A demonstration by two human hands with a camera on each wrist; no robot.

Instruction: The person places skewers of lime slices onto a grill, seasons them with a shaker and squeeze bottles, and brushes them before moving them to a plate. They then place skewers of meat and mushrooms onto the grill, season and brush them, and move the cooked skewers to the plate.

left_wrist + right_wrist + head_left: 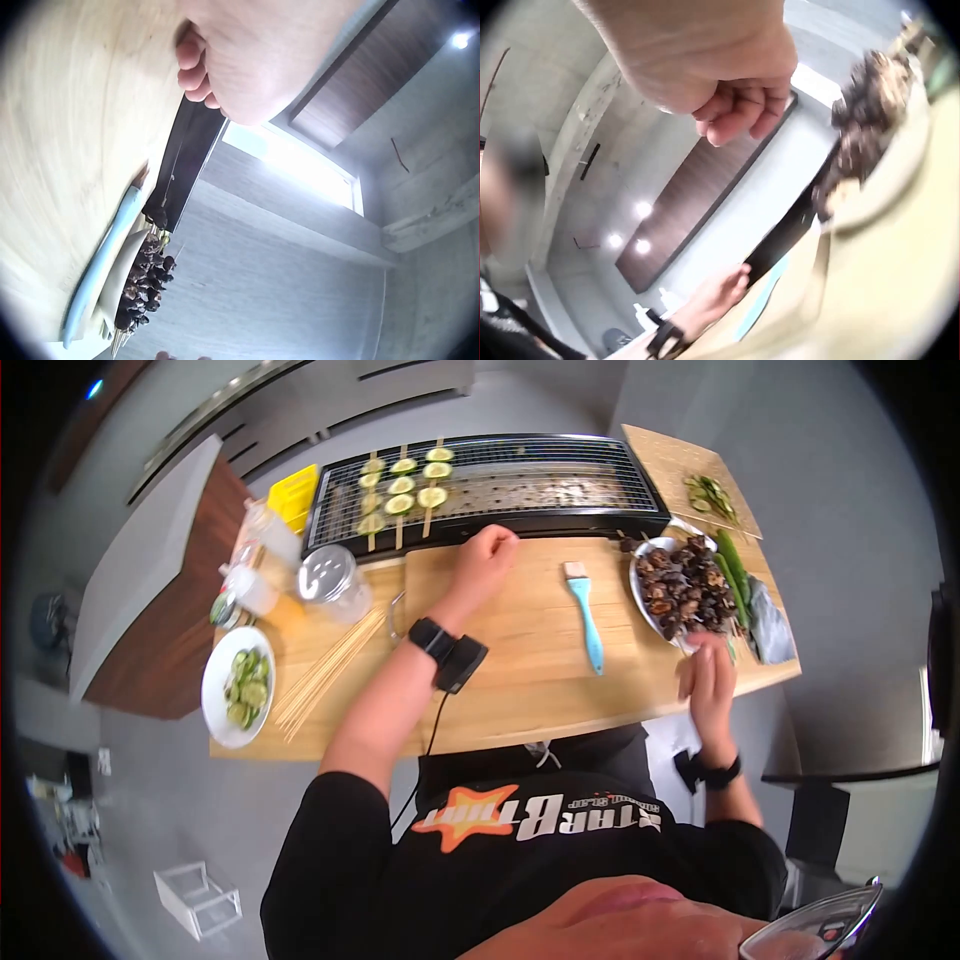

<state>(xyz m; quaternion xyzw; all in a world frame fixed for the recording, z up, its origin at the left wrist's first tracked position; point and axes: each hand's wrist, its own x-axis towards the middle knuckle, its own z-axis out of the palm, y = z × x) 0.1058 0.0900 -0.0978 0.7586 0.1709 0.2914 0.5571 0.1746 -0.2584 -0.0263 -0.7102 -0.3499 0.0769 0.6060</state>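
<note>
My left hand (485, 565) rests over the wooden cutting board (520, 690) by the grill's front edge, fingers loosely curled and holding nothing. In the right wrist view its fingers look relaxed. Close to the near rim of a white plate (640, 600) is my right hand (710, 675). Its fingers (739, 120) bend loosely toward the palm, with nothing in them. Dark grilled skewers (685, 585) are heaped on that plate. Between the hands a light-blue basting brush (586, 622) lies on the board, bristles toward the grill.
Zucchini skewers (400, 485) lie on the left of the black grill (540, 485). At left are bare bamboo sticks (325, 675), a clear jar (335, 582), sauce bottles (250, 592) and a bowl (212, 700) of sliced zucchini. Cucumbers (732, 568) lie right of the plate.
</note>
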